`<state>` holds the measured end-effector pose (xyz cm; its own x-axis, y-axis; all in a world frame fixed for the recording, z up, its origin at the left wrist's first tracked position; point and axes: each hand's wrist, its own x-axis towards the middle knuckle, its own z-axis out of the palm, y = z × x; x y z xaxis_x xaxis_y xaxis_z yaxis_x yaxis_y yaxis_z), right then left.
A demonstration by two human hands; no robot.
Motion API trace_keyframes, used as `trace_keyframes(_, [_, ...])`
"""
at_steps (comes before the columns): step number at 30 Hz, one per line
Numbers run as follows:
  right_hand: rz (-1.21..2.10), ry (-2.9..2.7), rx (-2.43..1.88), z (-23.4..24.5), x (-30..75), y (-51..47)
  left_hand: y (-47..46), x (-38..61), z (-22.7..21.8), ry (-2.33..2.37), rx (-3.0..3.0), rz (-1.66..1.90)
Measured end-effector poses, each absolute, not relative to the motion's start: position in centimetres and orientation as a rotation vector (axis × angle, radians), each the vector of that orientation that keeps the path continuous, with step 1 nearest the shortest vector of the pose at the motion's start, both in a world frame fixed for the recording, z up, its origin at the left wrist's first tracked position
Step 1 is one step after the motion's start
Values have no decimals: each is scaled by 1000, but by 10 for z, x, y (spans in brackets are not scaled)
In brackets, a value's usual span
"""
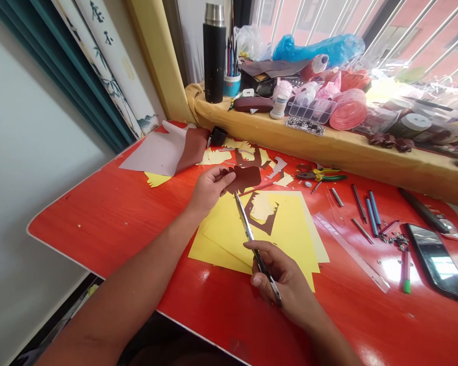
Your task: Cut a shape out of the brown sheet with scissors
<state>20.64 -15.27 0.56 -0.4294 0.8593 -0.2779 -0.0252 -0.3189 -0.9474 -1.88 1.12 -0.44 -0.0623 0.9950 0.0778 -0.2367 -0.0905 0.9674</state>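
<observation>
My left hand [209, 189] pinches a dark brown cut piece of leather or card [246, 179] at its fingertips, above the red tabletop [99, 218]. My right hand [284, 277] grips a slim metal craft knife [248, 229], whose tip points up and away, close to the brown piece. Under the knife lie overlapping yellow paper sheets [229, 249], with a brown cut-out frame [261, 226] on top. A grey and brown sheet [164, 152] lies at the far left.
Yellow and brown scraps [244, 152] lie beyond the hands. To the right are green-handled pliers [320, 175], a clear ruler [351, 251], several pens and a phone [437, 262]. A yellow-covered windowsill [290, 147] holds a black flask [214, 53] and craft supplies.
</observation>
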Motion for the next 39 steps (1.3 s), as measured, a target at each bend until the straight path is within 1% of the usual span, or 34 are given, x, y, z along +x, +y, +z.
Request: trace_keyframes(39, [1763, -1295, -1139, 10, 207, -150, 0, -8, 2, 976, 1073, 1323])
